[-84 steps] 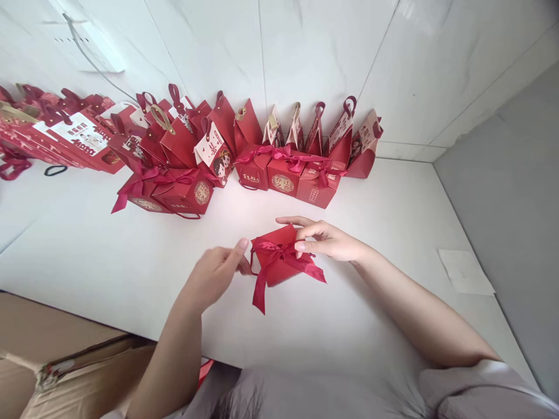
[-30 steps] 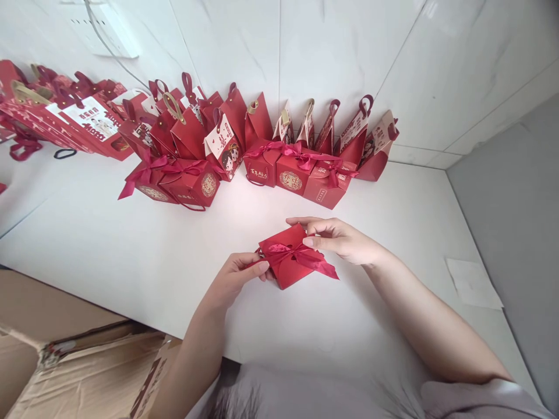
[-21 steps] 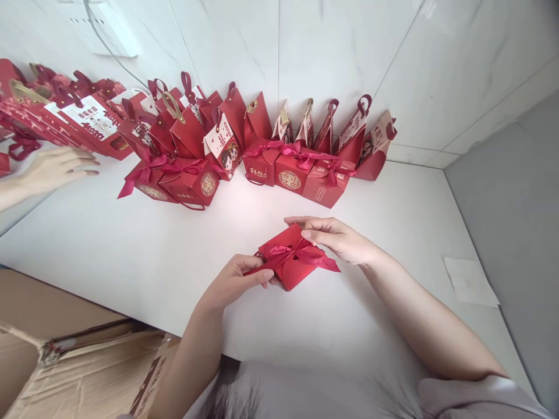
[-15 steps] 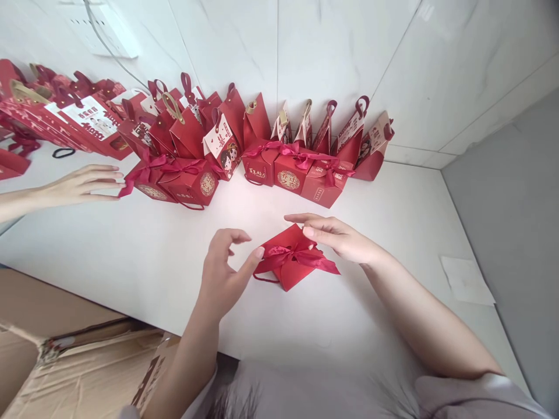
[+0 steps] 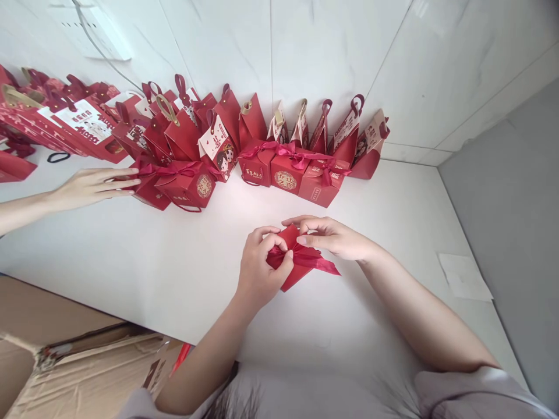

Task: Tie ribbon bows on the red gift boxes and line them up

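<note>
Red box (image 5: 296, 279), glossy crimson bow (image 5: 305, 257); left hand (image 5: 263, 265) pinching bow, right hand (image 5: 329, 237) holding box.

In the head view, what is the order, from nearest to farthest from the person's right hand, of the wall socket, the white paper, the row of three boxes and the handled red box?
From the right hand:
1. Handled red box: at its fingertips.
2. Row of three boxes: just beyond.
3. White paper: off to the right.
4. Wall socket: far upper left.
</note>
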### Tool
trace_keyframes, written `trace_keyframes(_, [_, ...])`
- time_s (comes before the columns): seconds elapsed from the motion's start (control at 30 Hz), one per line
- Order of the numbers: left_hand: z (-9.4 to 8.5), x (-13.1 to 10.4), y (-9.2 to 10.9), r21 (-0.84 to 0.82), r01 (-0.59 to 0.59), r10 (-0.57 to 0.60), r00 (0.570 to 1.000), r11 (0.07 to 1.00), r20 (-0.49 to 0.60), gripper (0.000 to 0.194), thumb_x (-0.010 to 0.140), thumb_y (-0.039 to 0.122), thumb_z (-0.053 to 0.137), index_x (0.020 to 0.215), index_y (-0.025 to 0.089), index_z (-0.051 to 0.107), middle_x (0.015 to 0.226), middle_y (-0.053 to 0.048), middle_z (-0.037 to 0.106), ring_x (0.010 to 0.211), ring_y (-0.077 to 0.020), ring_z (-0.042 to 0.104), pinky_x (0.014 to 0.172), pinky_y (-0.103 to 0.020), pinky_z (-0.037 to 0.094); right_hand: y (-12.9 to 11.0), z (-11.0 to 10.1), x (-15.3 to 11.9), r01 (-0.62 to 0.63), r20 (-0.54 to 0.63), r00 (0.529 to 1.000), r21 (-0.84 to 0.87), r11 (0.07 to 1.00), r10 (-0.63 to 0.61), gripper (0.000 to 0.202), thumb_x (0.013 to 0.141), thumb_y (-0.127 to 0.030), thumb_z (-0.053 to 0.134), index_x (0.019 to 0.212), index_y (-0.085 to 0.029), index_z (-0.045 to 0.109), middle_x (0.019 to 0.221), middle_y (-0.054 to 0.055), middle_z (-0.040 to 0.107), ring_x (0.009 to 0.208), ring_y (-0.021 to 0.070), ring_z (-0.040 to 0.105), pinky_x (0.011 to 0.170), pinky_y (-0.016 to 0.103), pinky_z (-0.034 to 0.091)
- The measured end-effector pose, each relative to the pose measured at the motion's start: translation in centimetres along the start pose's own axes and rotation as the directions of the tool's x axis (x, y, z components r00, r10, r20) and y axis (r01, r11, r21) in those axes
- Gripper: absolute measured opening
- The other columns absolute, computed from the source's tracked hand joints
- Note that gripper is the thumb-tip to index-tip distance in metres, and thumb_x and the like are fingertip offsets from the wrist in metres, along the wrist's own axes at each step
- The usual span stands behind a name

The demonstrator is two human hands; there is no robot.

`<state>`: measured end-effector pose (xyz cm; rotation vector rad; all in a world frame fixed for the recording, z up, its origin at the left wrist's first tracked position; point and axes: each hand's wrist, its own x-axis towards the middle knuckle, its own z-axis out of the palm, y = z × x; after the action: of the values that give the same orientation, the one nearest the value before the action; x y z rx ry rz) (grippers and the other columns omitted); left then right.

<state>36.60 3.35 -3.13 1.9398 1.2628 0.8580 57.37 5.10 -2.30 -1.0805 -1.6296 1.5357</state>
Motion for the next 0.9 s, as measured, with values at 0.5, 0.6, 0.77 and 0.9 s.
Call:
trace_keyframes(0.5, [-2.4, 0.9, -0.6, -0.267, 0.036, -0.010, 0.995, 0.963, 0.097, 0.014, 0.090, 0.031, 0.056, 0.100, 0.023, 0.054, 0.114, -0.008, 0.059, 0.113, -0.0231, 0.057, 0.100, -0.038, 0.043, -0.4, -2.1, -0.6, -0.046, -0.135, 0.989, 0.046, 0.998, 0.052, 0.032, 0.092, -0.051, 0.057, 0.109, -0.025, 0.064, 0.133, 0.006, 0.059, 0.120, 0.0258, 0.056, 0.101, 0.044, 0.043])
trace_keyframes(0.6, [-4.8, 2.2, -1.1, -0.218, 0.011, 0.016, 0.993, 0.976, 0.120, 0.013, 0.094, 0.033, 0.049, 0.101, 0.022, 0.055, 0.116, -0.008, 0.059, 0.121, -0.0237, 0.053, 0.107, -0.040, 0.037, -1.4, -3.1, -1.7, -0.082, -0.199, 0.978, -0.070, 0.994, 0.067, 0.034, 0.090, -0.055, 0.057, 0.105, -0.026, 0.066, 0.119, 0.005, 0.066, 0.111, 0.0264, 0.060, 0.097, 0.043, 0.045])
trace_keyframes(0.77, [-7.5, 4.1, -1.7, -0.178, -0.115, 0.193, 0.827, 0.977, 0.527, 0.026, 0.086, 0.028, 0.060, 0.112, 0.024, 0.058, 0.133, -0.010, 0.053, 0.133, -0.0267, 0.044, 0.110, -0.042, 0.036, -2.0, -2.0, -2.9, -0.108, -0.096, 0.991, -0.217, 0.970, 0.089, 0.032, 0.089, -0.055, 0.057, 0.096, -0.025, 0.063, 0.094, 0.004, 0.069, 0.090, 0.0236, 0.062, 0.084, 0.039, 0.048])
trace_keyframes(0.9, [-7.2, 4.2, -1.7, -0.166, -0.100, 0.181, 0.783, 0.981, 0.595, 0.022, 0.082, 0.022, 0.062, 0.105, 0.023, 0.060, 0.139, -0.011, 0.049, 0.136, -0.0283, 0.041, 0.110, -0.044, 0.036, -1.7, 0.0, -3.8, -0.106, -0.110, 0.991, -0.281, 0.954, 0.078, 0.028, 0.090, -0.052, 0.057, 0.096, -0.025, 0.057, 0.094, 0.003, 0.068, 0.087, 0.0225, 0.063, 0.078, 0.037, 0.048])
